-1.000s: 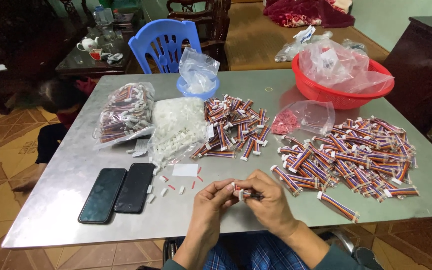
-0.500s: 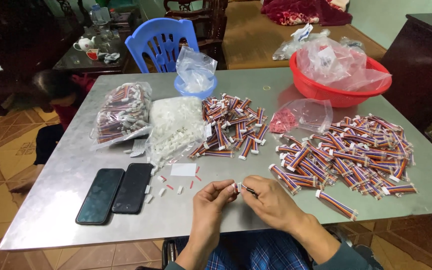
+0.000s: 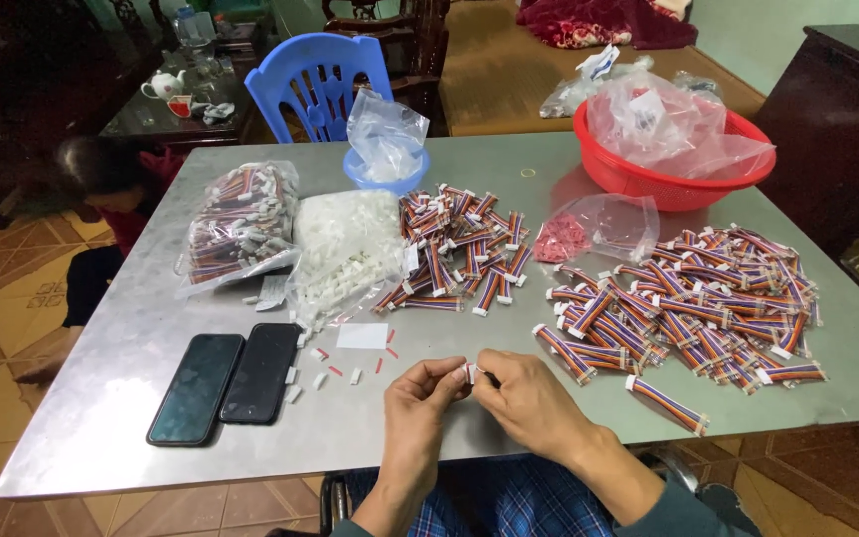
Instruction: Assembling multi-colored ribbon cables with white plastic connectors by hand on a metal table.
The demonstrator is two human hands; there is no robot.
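I've got both hands at the near table edge; left hand and right hand meet fingertip to fingertip, both pinched shut on a small white connector held just above the top, centre front; loose white and red bits lie just left of them, w/ two dark phones further left; a big heap of striped wire sets sits to the right, another heap mid-table; red basket far right.
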